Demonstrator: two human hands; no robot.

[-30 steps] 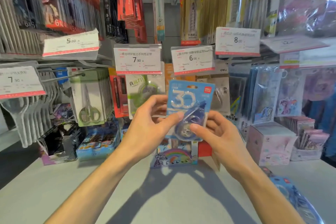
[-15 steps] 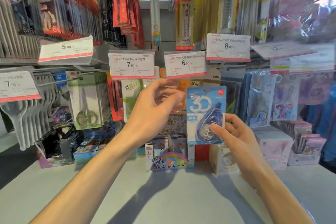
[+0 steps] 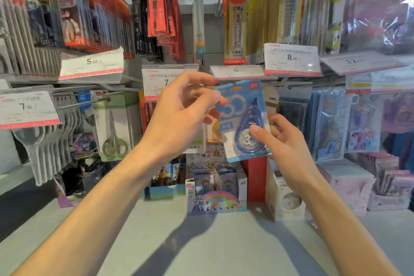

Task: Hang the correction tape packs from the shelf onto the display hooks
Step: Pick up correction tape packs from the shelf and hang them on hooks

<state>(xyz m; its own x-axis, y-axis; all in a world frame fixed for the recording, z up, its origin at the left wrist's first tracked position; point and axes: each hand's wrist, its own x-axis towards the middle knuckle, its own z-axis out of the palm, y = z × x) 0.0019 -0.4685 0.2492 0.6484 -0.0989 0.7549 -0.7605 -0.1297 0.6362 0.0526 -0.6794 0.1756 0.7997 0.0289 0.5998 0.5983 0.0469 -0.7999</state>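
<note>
The right hand (image 3: 289,148) has its grip on a blue correction tape pack (image 3: 243,119), thumb pressed on the clear blister and fingers behind the card. The pack sits at the centre of the frame, tilted, its top edge just under the price tag marked 6 (image 3: 237,71). The left hand (image 3: 181,116), fingers curled, touches the pack's left edge with its fingertips. Lower down, a rainbow box (image 3: 216,203) stands on the grey shelf (image 3: 201,248). Hanging scissors (image 3: 114,132) show at centre left.
</note>
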